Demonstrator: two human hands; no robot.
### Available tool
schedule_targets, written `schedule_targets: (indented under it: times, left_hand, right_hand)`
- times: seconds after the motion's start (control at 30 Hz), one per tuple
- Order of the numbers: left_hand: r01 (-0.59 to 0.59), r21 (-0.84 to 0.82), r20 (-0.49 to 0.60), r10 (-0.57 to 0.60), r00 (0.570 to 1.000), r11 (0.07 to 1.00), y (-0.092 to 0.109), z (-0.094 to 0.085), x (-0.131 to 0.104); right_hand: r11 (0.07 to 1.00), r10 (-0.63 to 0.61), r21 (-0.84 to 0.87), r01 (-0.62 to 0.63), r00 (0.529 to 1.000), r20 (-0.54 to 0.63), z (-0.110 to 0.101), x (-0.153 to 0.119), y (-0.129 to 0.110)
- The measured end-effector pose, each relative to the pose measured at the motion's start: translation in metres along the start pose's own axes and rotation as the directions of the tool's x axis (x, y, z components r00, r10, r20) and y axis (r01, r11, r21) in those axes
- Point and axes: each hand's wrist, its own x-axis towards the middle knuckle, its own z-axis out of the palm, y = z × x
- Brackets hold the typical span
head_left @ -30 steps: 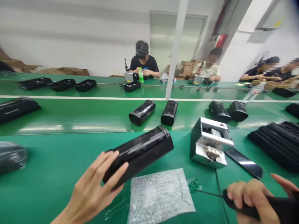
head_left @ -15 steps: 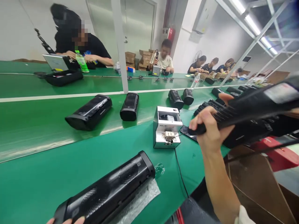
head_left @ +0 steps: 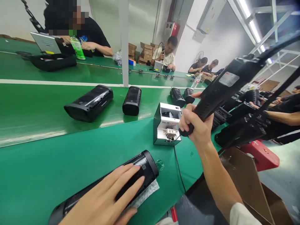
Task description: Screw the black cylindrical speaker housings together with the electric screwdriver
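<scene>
My right hand (head_left: 199, 126) is wrapped round a black corded electric screwdriver (head_left: 215, 90), whose tip points down and left at the white screw feeder (head_left: 161, 137). The feeder has an open top window and a small metal outlet at its front. Fingers spread, my left hand (head_left: 105, 193) lies over a long black speaker housing (head_left: 150, 161) at the near edge of the green table. Much of the housing is hidden under that hand. A strip of bubble wrap (head_left: 148, 190) sticks out from beneath the housing, and a scrap of clear plastic (head_left: 160, 164) lies by its end.
Several speaker housings, among them one at left (head_left: 91, 103) and one at centre (head_left: 132, 100), stand on the conveyor. A cable (head_left: 179, 172) runs from the feeder. Cardboard flaps (head_left: 239, 175) and a red stool (head_left: 260, 153) are at right. Co-workers sit around.
My left hand has slid up from the near end of the housing to lie across it. My right hand has shifted left with the screwdriver, which now stands steeper, its tip nearer the feeder.
</scene>
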Motion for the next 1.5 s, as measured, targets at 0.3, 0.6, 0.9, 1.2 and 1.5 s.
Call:
schedule_targets:
  times: [0.3, 0.6, 0.9, 1.2, 1.5]
  left_hand:
    - [-0.062, -0.101, 0.191, 0.081, 0.978, 0.993, 0.002, 0.008, 0.050]
    - [-0.027, -0.165, 0.196, 0.059, 0.979, 0.986, 0.013, 0.009, 0.050]
    - [-0.026, -0.120, 0.232, 0.054, 0.971, 0.992, 0.014, 0.015, 0.043]
    - [-0.027, -0.127, 0.198, 0.052, 0.979, 0.991, 0.012, 0.010, 0.047]
    - [-0.002, -0.154, 0.281, 0.046, 0.959, 0.988, 0.012, 0.004, 0.051]
  right_hand:
    - [0.969, -0.081, 0.237, 0.070, 0.996, 0.038, 0.057, 0.005, -0.050]
    - [0.995, 0.024, 0.090, -0.035, 0.992, 0.123, 0.088, 0.001, -0.046]
    - [0.999, 0.017, 0.047, -0.025, 0.987, 0.162, 0.085, 0.001, -0.051]
    - [0.987, -0.080, 0.158, 0.039, 0.963, 0.259, 0.081, 0.001, -0.041]
    - [0.991, -0.027, 0.133, -0.009, 0.963, 0.268, 0.079, -0.012, -0.023]
